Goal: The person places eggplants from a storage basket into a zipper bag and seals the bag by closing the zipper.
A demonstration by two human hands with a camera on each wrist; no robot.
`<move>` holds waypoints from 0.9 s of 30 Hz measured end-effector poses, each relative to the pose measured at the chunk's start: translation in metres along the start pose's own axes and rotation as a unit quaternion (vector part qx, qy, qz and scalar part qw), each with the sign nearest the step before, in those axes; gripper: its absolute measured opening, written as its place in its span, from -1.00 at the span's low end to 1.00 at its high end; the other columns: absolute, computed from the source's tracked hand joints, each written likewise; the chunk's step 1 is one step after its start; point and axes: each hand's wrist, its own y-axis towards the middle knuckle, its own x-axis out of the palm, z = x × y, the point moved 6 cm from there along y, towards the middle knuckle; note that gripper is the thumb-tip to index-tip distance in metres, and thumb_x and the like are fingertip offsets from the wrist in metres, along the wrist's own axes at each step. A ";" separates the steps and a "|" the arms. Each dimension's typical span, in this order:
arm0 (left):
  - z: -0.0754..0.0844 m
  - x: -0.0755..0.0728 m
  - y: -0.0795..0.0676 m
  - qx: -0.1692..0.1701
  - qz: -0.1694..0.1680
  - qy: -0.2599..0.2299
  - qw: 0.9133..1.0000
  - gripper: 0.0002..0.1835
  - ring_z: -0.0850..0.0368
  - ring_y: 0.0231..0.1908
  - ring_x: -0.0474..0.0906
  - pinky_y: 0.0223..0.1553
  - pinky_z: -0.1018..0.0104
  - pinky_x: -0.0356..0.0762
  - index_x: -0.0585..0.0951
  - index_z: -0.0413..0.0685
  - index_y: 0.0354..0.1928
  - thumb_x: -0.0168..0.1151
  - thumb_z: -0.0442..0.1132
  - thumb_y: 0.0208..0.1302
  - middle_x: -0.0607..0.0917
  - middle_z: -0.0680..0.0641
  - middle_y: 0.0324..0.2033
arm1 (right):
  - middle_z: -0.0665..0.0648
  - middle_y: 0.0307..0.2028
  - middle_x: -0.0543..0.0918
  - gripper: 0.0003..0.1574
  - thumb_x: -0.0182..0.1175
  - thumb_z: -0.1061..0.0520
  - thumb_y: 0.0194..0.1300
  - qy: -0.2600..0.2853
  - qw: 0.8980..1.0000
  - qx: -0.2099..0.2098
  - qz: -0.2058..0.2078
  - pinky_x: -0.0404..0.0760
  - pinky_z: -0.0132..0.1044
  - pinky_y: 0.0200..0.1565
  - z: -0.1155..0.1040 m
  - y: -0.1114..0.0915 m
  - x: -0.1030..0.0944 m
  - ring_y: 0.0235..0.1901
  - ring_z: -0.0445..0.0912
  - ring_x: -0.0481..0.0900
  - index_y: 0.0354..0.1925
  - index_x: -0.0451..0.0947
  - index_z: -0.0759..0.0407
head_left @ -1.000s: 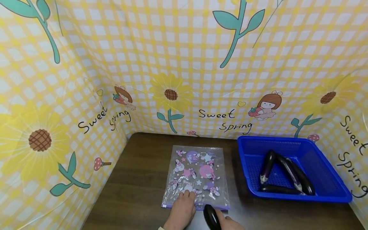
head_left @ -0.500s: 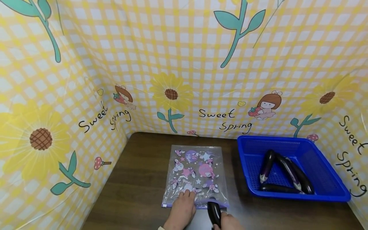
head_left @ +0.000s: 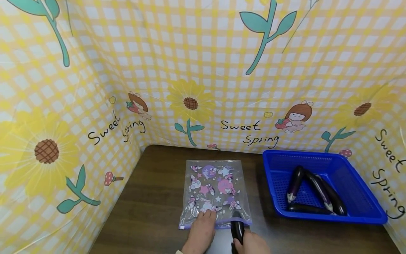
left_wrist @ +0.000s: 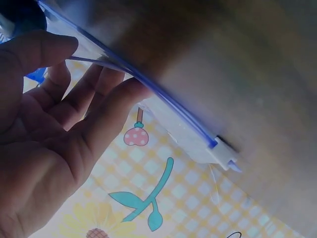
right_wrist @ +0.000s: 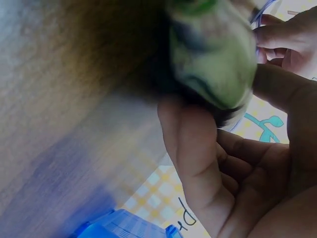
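A clear zip bag (head_left: pixel 210 198) printed with pink and purple cartoon figures lies flat, its purple-edged mouth toward me. My left hand (head_left: pixel 201 231) holds the mouth at its left part; in the left wrist view the purple zip strip (left_wrist: pixel 163 95) runs between thumb and fingers, with the white slider (left_wrist: pixel 224 154) beyond. My right hand (head_left: pixel 252 242) grips a dark eggplant (head_left: pixel 237 230) by its stem end. The far tip of that eggplant is inside the bag's mouth, under the lifted purple edge. Its pale green stem cap (right_wrist: pixel 215 54) shows blurred in the right wrist view.
A blue plastic basket (head_left: pixel 364 197) stands on the right of the brown wooden table (head_left: pixel 149 190), with several eggplants (head_left: pixel 317 190) in it. Yellow-checked cloth (head_left: pixel 203 53) printed with sunflowers hangs behind and along both sides.
My right hand has moved the eggplant forward, from just in front of the bag to partly inside its mouth. The left hand stays at the mouth, and the bag has shifted slightly left.
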 end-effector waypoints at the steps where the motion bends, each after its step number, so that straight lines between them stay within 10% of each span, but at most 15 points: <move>1: 0.000 0.001 0.000 -0.001 -0.007 0.004 1.000 -0.59 0.01 -0.51 0.39 -0.64 0.26 0.38 0.47 -0.13 -0.36 0.42 -0.32 -0.37 0.47 -0.04 -0.48 | 0.10 -0.58 0.49 -0.52 0.30 -0.18 0.07 0.000 1.000 -0.003 0.007 0.44 -0.02 -0.47 0.000 0.001 0.000 -0.57 0.02 0.50 -0.44 0.45 0.19; 18: 0.001 0.004 -0.001 0.006 -0.010 0.026 1.000 -0.62 0.01 -0.49 0.39 -0.63 0.27 0.40 0.52 -0.09 -0.42 0.45 -0.28 -0.42 0.47 -0.05 -0.46 | 0.14 -0.68 0.50 -0.33 0.16 -0.36 0.13 -0.046 0.991 -0.015 0.121 0.44 0.01 -0.59 -0.003 0.017 -0.009 -0.65 0.08 0.51 -0.65 0.50 0.20; 27: 0.002 0.004 -0.001 -0.001 -0.030 0.022 0.999 -0.63 0.00 -0.47 0.40 -0.65 0.27 0.40 0.53 -0.09 -0.40 0.46 -0.28 -0.36 0.46 -0.06 -0.44 | 0.14 -0.68 0.47 -0.17 0.06 -0.56 0.02 -0.052 0.995 0.010 0.089 0.44 0.02 -0.56 0.003 0.014 -0.007 -0.66 0.06 0.49 -0.66 0.46 0.18</move>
